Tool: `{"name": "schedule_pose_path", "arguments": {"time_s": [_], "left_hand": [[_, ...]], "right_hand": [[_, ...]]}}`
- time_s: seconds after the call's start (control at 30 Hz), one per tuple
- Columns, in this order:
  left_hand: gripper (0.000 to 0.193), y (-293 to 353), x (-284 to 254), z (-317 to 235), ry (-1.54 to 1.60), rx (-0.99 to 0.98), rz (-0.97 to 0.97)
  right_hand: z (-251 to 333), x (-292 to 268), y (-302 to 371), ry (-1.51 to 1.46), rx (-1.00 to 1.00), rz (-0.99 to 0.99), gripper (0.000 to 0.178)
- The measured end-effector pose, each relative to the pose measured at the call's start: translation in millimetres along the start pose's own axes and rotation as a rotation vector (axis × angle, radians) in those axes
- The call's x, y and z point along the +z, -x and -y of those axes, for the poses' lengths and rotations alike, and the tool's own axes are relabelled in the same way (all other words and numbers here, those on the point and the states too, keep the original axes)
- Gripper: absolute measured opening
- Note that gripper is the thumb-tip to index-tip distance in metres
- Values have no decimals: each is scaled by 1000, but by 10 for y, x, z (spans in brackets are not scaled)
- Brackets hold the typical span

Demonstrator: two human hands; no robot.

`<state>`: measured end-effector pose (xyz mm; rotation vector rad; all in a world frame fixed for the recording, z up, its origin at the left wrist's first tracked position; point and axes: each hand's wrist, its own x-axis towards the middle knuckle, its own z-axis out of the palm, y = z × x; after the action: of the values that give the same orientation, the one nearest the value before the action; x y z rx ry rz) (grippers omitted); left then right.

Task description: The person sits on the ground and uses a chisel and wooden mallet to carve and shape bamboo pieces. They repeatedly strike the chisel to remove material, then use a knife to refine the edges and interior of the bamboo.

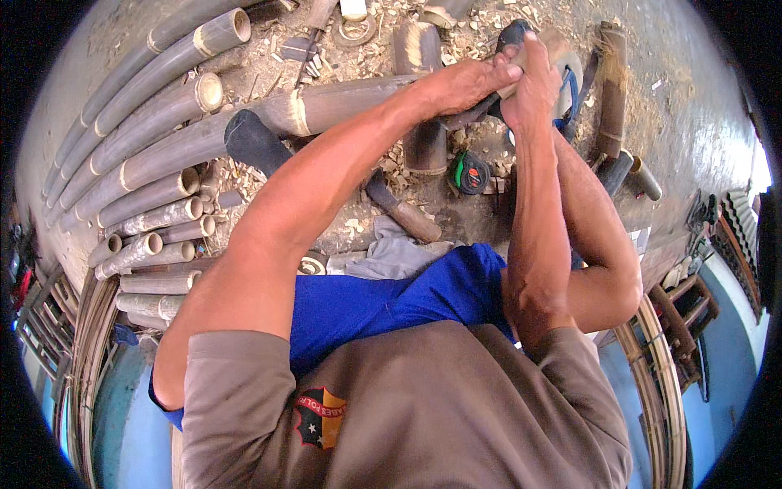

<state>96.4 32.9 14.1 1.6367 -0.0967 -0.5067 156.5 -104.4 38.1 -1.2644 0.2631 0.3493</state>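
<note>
My left hand (472,84) is closed beside my right hand (533,91), the two touching. Both sit at the far end of a long grey-brown bamboo pole (346,106) that slants up from the left. What lies inside the fingers is hidden. A flat brown piece (557,45) shows just behind my right hand, near a dark rounded thing (513,33). Beside that hand is a loop of blue strap (575,94). Short bamboo blocks (425,149) stand below the pole. A black and green tape measure (470,173) lies nearer me.
Several bamboo poles (175,57) lie at the left, with shorter tubes (167,189) stacked nearer. My black-covered foot (257,140) rests by the pole. Wood chips (350,220) litter the floor around a dark curved tool (403,208) and grey cloth (395,251). Another bamboo length (611,90) lies at right.
</note>
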Motion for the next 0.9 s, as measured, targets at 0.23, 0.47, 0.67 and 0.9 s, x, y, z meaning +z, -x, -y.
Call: {"name": "schedule_pose_path", "arguments": {"time_s": [0.23,0.47,0.67,0.9], "left_hand": [[87,42,9,60,-233,29,63],[102,482,-541,-9,-113,-53,-543],[60,915,-167,27,48,-109,-824],[42,1119,579,1169,-26,89,-1243]], "right_hand": [[-228,76,347,-227,-55,-247,21],[-483,1007,-311,1199,-769,72,25],[-461,1303,41,1215,-803,482,30],[-379,1610,457,950,-227,865,59]]}}
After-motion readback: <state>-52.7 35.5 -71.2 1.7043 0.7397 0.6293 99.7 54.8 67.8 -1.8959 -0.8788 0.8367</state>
